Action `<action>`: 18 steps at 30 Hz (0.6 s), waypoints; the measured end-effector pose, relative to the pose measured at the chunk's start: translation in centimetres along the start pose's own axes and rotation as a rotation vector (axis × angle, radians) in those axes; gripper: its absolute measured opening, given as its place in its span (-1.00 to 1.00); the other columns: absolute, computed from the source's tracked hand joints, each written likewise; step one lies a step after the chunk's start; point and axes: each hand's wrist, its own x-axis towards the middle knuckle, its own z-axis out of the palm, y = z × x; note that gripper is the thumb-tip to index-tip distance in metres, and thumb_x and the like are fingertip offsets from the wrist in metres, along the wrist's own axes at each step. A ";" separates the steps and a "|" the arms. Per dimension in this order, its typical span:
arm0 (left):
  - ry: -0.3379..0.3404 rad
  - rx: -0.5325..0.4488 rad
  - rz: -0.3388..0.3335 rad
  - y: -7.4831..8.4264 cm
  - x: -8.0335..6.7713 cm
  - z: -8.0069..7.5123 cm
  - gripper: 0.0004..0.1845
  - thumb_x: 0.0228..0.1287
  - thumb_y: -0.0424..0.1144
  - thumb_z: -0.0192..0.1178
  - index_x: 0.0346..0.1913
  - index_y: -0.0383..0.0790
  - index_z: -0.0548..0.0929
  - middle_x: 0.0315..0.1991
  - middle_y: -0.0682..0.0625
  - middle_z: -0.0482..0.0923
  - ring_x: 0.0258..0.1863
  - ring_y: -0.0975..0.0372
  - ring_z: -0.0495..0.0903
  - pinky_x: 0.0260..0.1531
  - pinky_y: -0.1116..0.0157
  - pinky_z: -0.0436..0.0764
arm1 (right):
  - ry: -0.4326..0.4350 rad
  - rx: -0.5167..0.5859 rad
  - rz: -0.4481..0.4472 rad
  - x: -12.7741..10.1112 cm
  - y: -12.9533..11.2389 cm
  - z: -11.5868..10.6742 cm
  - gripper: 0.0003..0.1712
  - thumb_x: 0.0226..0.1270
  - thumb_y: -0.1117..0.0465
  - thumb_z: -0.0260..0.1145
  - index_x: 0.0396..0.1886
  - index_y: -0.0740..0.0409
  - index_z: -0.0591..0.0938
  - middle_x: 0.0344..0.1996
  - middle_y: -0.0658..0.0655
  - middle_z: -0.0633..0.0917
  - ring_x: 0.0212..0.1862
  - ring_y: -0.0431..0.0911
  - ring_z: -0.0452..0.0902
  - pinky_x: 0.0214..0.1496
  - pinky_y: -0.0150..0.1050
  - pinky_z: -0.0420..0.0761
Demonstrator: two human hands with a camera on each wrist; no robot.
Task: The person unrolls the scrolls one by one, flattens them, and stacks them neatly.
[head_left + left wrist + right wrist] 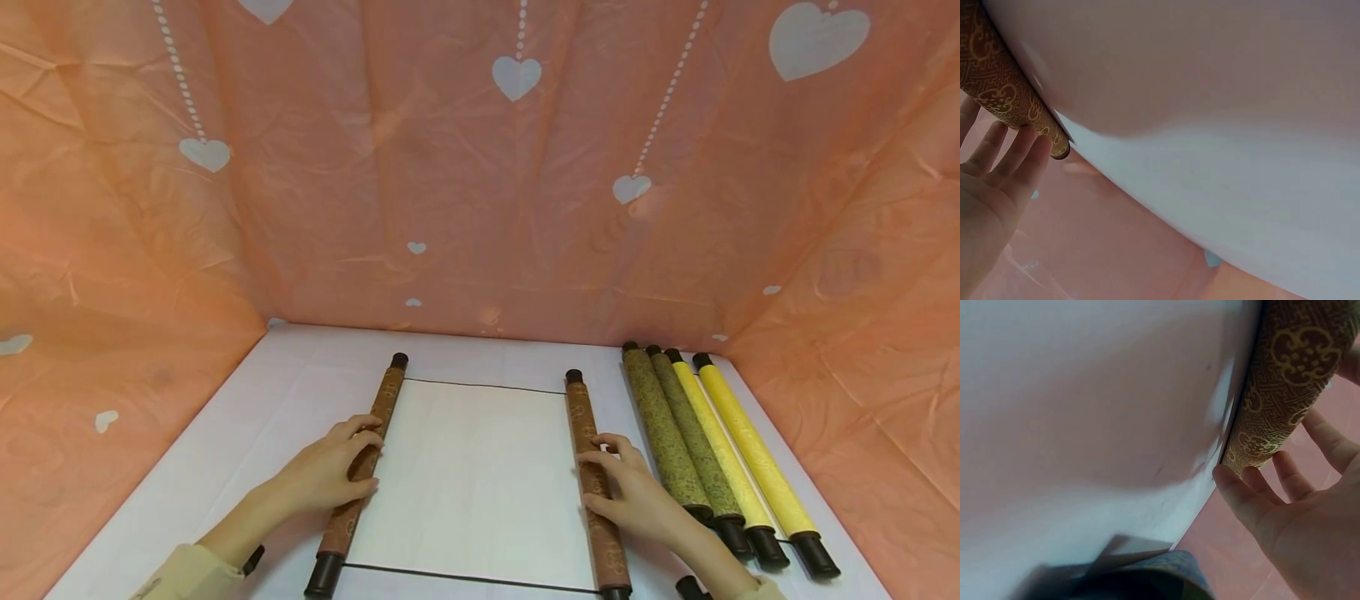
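Observation:
A hanging scroll lies partly unrolled in the head view, its white sheet (472,475) bare between two brown patterned rolls. My left hand (330,467) grips the left roll (388,396), with thumb and fingers over it. On the other side, my right hand (628,492) holds the right roll (581,412) between thumb and fingers. Both rolls have dark end knobs. Gold motifs on the brown roll (1007,94) show up close in the left wrist view, with fingers against its side. In the right wrist view, fingertips touch the matching roll (1297,369).
To the right lie two green speckled scrolls (660,425) and two yellow scrolls (757,446), side by side. A dark knob (690,587) shows below my right forearm. Orange cloth (480,208) with pale hearts walls in the white table surface (247,433).

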 end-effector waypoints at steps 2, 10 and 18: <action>-0.005 -0.002 -0.001 -0.1 -0.1 -0.1 -0.52 0.12 -0.18 0.52 0.12 -0.17 0.69 0.40 -0.19 0.42 0.32 -0.16 0.48 -0.06 -0.05 0.67 | 0.002 -0.005 -0.014 -0.1 0.1 -0.1 -0.50 0.27 0.24 0.51 0.22 0.08 0.67 0.43 0.27 0.37 0.40 0.32 0.29 0.22 0.31 0.47; -0.040 -0.003 0.008 -0.4 -0.7 -0.5 -0.58 0.23 -0.34 0.27 0.17 -0.16 0.74 0.49 -0.16 0.38 0.33 -0.16 0.46 -0.05 -0.06 0.65 | -0.064 0.009 -0.052 -0.5 0.5 -0.6 -0.46 0.36 0.42 0.27 0.34 0.16 0.64 0.52 0.24 0.37 0.50 0.37 0.11 0.25 0.38 0.40; -0.028 0.004 -0.002 -1.2 -1.3 -0.6 -0.63 0.31 -0.32 0.22 0.15 -0.17 0.76 0.48 -0.14 0.41 0.36 -0.17 0.44 -0.03 -0.12 0.64 | -0.057 -0.020 -0.038 -0.8 0.9 -0.8 -0.60 0.48 0.29 0.27 0.26 0.09 0.69 0.47 0.19 0.42 0.48 0.34 0.17 0.27 0.42 0.38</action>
